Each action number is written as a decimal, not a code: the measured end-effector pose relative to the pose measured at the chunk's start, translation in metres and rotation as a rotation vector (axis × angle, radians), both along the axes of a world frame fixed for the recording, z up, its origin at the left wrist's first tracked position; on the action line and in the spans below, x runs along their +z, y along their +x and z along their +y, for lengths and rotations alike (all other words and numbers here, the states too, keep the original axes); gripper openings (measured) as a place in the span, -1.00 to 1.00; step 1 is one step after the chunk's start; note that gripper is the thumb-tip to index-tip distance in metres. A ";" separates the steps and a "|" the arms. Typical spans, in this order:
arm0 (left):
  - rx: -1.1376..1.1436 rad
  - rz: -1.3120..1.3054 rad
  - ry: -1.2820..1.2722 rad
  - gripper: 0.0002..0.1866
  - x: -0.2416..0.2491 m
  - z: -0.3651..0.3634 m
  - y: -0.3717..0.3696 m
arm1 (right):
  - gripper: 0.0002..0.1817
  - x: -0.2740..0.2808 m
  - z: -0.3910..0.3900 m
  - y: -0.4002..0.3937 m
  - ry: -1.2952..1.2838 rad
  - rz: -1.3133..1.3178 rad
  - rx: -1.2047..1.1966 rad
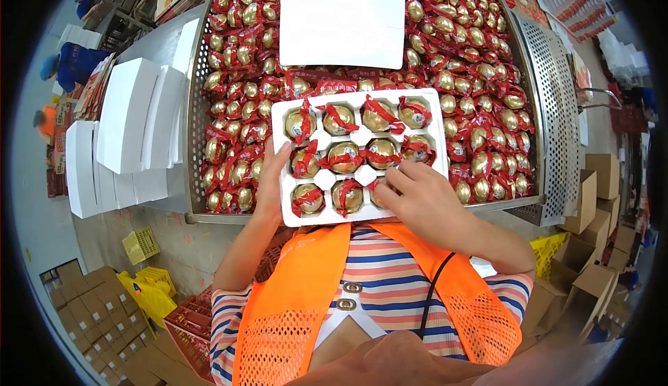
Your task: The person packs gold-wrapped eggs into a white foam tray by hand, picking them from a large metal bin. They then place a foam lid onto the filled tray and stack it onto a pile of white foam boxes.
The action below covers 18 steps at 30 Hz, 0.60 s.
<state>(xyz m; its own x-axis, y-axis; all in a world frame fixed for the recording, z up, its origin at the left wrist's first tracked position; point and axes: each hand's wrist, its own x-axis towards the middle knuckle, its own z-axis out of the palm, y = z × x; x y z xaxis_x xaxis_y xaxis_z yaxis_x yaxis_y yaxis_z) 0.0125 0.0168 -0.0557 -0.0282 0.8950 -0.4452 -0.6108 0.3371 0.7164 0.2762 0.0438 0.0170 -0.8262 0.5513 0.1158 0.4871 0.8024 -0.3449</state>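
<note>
A white foam tray (325,179) with rows of round pockets sits close to my body, tilted slightly. Its pockets hold gold-wrapped, egg-shaped items (344,156) tied with red ribbon. My left hand (270,183) grips the tray's left edge, thumb on the rim and the other fingers hidden beneath. Over the lower right of the tray, my right hand (421,195) has its fingers curled down on a gold-wrapped item (379,190) in the nearest row. The hand hides the nearest right corner pocket.
A perforated metal bin (557,115) filled with more gold-wrapped items lies ahead. A white foam board (341,24) rests on them. White trays (129,118) are stacked at left. Cardboard boxes (591,191) stand at right, yellow crates (141,245) at lower left. A person in blue (73,65) is far left.
</note>
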 end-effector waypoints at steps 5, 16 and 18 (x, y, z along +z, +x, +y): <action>0.026 0.023 -0.033 -0.46 0.008 -0.001 0.004 | -0.82 0.001 0.007 0.001 -0.058 0.005 0.023; 0.064 0.095 0.045 -0.50 0.011 -0.008 0.001 | -0.57 -0.087 0.041 0.076 -0.567 0.618 -0.782; 0.076 0.105 0.082 -0.49 0.015 -0.008 0.003 | -0.41 -0.096 0.025 0.066 -0.556 0.542 -0.735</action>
<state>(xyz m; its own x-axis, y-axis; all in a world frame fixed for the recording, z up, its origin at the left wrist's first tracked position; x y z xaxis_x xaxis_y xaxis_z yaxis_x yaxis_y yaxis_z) 0.0152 0.0083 -0.0403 -0.1398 0.9217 -0.3617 -0.5530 0.2304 0.8007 0.3420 0.0691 -0.0788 -0.1838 0.9815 -0.0532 0.4591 0.0378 -0.8876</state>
